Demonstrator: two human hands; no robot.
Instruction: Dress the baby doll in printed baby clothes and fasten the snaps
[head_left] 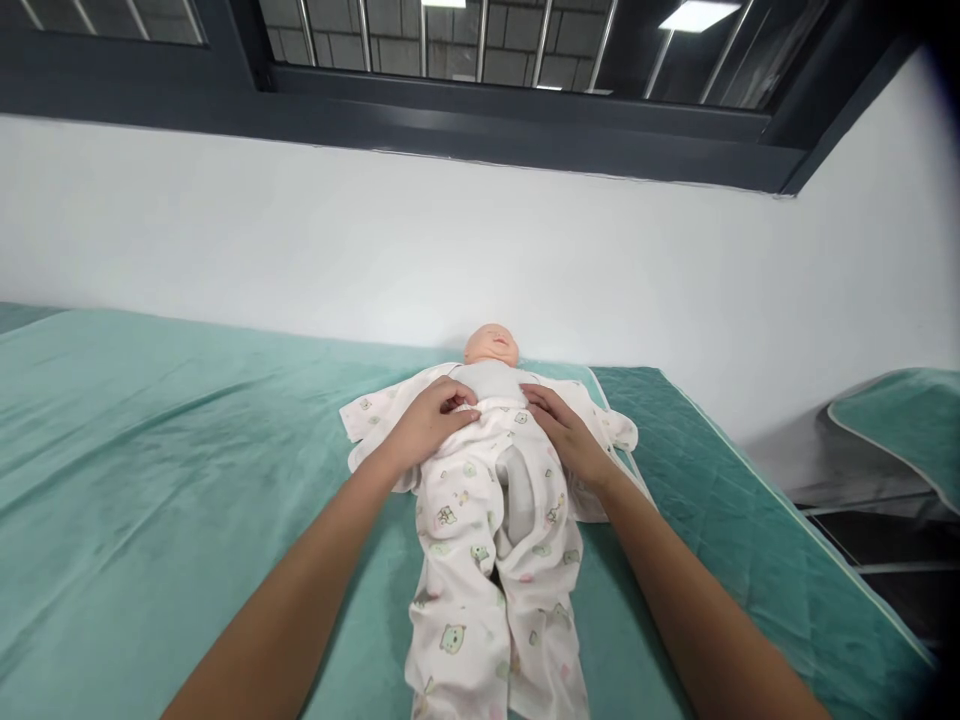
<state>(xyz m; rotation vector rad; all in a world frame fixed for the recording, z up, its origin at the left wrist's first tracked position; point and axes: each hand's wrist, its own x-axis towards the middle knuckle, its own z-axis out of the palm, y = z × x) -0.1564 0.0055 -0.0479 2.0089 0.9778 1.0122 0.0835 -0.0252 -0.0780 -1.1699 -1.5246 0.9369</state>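
Observation:
A baby doll (491,345) lies on its back, its bald head toward the wall. It wears a grey-white undergarment (491,382), which also shows through the open crotch of patterned baby pants (461,500). A matching baby shirt (367,412) is spread open beneath the doll, sleeves out to both sides. At the waistband's left side, my left hand (435,418) is closed, thumb and curled fingers pinching the cloth. My right hand (566,430) grips the waistband on the other side, its fingertips at the edge and its thumb partly hidden.
Green sheeting (187,500) covers the bed, with a darker quilted mat (720,500) at the right. A white wall (375,240) rises behind the doll, below a dark window frame (450,115) with bars outside. Another green-covered surface (907,420) stands at the far right.

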